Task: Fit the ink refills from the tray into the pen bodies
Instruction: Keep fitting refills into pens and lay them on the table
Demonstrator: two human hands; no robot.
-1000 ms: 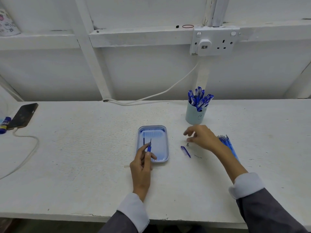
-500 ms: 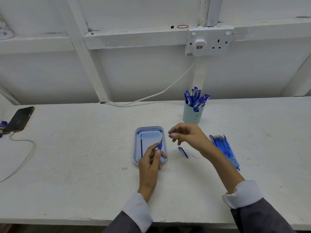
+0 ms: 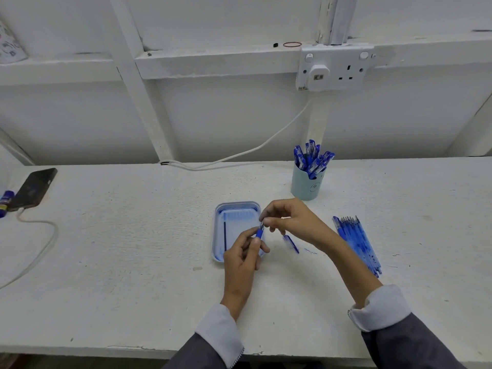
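**A:** Status?

**B:** I'm watching the left hand (image 3: pixel 243 258) gripping a blue pen body (image 3: pixel 259 233) over the tray's (image 3: pixel 237 203) right edge. The right hand (image 3: pixel 287 221) is pinching a small part (image 3: pixel 262 225) at its tip. It's too small to identify.

**A:** Risks?

**B:** I'm worrying about that pinch slipping and the part dropping onto the white table. One ink refill (image 3: pixel 225 235) is lying in the tray's left side. The right wrist is hanging over a loose cap (image 3: pixel 291 243), so I'm expecting a possible knock there.
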